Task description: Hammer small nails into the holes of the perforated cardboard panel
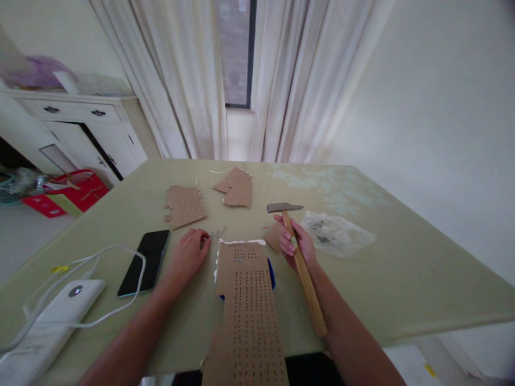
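In my right hand (296,244) is a hammer (308,284), gripped around its wooden handle near the metal head, with the handle slanting back toward me. My left hand (191,253) rests on the table with curled fingers, its fingertips touching a few thin nails (219,232); whether one is pinched cannot be seen. Between my hands lies a long cardboard strip (251,300) punched with rows of small holes, its far edge trimmed in ragged white. Something blue (271,273) shows from underneath it. A small cardboard scrap (273,237) lies beside my right hand.
Holed cardboard (187,206) and torn cardboard pieces (240,188) lie farther back on the table (402,268). A clear plastic bag (340,234) with dark bits sits right. Left are a phone (145,261), a white power bank (60,316) and a looping white cable (120,247).
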Demonstrator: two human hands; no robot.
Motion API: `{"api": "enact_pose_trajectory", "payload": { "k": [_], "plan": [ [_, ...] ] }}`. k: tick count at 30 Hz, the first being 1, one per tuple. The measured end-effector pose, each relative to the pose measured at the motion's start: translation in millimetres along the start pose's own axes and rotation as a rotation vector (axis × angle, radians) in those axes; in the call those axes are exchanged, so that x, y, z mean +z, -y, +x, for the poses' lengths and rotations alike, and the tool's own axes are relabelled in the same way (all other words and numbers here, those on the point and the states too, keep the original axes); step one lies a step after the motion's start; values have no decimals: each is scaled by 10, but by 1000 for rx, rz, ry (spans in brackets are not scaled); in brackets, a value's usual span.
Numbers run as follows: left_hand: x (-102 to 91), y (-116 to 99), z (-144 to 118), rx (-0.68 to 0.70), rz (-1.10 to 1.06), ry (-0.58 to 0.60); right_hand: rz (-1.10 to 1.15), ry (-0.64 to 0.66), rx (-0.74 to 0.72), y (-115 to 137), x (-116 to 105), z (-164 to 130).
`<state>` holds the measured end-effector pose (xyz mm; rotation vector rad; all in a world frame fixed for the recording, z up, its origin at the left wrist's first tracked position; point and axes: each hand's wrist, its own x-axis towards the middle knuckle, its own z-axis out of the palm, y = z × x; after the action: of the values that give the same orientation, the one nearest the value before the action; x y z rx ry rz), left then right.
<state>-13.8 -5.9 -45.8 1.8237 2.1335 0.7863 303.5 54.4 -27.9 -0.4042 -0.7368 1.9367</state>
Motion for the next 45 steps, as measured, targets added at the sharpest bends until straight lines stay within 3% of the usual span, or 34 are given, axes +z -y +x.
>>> {"api": "enact_pose_trajectory", "payload": {
  "k": [6, 12, 16, 20, 26, 32, 45],
  "plan": [
    [10, -67, -34, -27, -96, -120, 10, 9, -7, -45, -18, 84],
    [-197, -164, -37, 23, -320, -210, 15, 6, 11, -71, 36, 101],
    [-365, -453, 17, 139, -633, -193, 29, -14, -8, -73, 94, 37],
    [-382, -715, 12, 326, -929, -129, 42, -40, -18, -71, 122, -22],
    [-286, -633, -167, 447, -756, -45, 73, -87, -31, -61, 143, -53],
    [-341, -669, -220, 565, -607, -8, 78, -98, -28, -85, 229, -91],
    [-385, -704, -238, 534, -598, 73, 98, -121, -7, -104, 327, -157]
  ]
}}
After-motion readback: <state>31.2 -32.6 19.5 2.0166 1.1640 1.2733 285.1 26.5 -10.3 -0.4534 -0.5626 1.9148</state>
